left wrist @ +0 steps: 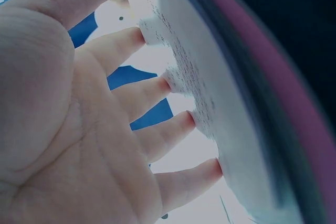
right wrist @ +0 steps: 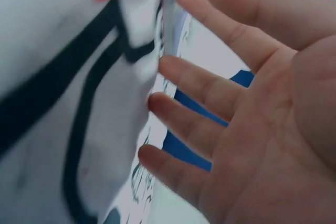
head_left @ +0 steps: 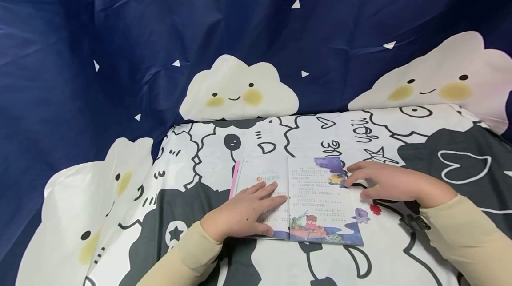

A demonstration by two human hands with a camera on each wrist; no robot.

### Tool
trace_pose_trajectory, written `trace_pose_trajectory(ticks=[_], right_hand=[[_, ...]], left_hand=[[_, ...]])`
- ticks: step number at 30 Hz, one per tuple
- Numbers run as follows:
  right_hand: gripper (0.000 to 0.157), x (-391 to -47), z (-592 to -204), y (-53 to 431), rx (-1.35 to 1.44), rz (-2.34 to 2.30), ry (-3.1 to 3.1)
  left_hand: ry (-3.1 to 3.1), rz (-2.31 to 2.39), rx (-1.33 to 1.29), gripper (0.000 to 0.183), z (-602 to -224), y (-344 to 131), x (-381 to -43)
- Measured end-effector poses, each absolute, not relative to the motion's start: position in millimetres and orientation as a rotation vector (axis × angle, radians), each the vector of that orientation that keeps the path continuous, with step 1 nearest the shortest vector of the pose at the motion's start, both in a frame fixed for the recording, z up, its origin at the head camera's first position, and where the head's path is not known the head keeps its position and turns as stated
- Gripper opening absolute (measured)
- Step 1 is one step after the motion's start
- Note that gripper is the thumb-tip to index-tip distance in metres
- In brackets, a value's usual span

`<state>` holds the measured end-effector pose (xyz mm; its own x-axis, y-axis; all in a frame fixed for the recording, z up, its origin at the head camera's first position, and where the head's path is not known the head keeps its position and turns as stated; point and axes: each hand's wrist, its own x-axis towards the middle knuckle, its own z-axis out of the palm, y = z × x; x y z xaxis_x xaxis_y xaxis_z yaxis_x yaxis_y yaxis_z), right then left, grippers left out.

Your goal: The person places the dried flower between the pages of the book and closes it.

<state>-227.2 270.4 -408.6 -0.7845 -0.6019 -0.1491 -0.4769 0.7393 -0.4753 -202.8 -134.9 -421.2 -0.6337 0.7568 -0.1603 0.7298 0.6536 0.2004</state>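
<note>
An open picture book (head_left: 316, 201) lies flat on the patterned cloth, printed text on both pages and colourful drawings along the right page. My left hand (head_left: 244, 212) lies flat on the left page, fingers straight and spread; in the left wrist view its fingertips (left wrist: 181, 116) press the printed page (left wrist: 210, 103). My right hand (head_left: 384, 181) rests on the right page's outer edge, fingers extended toward the purple drawing. The right wrist view has its fingers (right wrist: 199, 124) straight, tips touching the cloth and the page edge (right wrist: 168, 3).
The book lies on a table covered with a white and grey cartoon cloth (head_left: 400, 134). A dark blue backdrop with cloud faces (head_left: 238, 88) hangs behind. The book's pink cover edge (head_left: 234, 179) shows at the left. Beige sleeves cover both forearms.
</note>
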Motion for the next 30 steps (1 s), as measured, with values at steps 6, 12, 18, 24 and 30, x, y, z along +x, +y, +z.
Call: trace_pose_trajectory(ticks=[6,12,18,24,30], right_hand=[[0.029,-220,-410,282,-0.843,-0.647,2.627],[0.036,-218,-408,285,-0.817,-0.636,2.613],[0.037,-216,-414,289,-0.864,-0.619,2.641],[0.04,-208,-419,290,-0.93,-0.597,2.669],[0.045,-205,-421,289,-0.956,-0.545,2.701]], left_hand=[[2.641,0.165,1.229,0.083,-421,-134,-203],[2.643,0.162,1.223,0.083,-421,-135,-203],[2.641,0.163,1.218,0.083,-421,-136,-201],[2.653,0.157,1.24,0.083,-421,-136,-201],[2.654,0.159,1.227,0.083,-423,-135,-202]])
